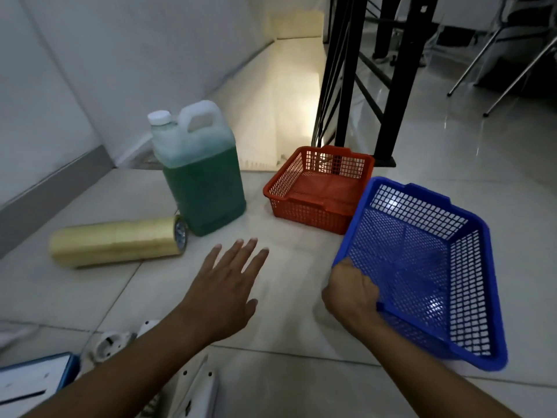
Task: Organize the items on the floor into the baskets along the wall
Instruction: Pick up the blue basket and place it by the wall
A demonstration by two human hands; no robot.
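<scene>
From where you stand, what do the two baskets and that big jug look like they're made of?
The blue basket and the red basket look like moulded plastic: uniform colour, a grid of holes, slight gloss. The jug seems translucent plastic, since green liquid shows through its cloudy wall, under a white cap.

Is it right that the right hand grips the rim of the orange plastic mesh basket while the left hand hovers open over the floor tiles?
Not quite. In the head view the right hand grips the rim of the blue plastic mesh basket, not the orange plastic mesh basket, which sits untouched behind it. The left hand does hover open over the floor tiles.
</scene>
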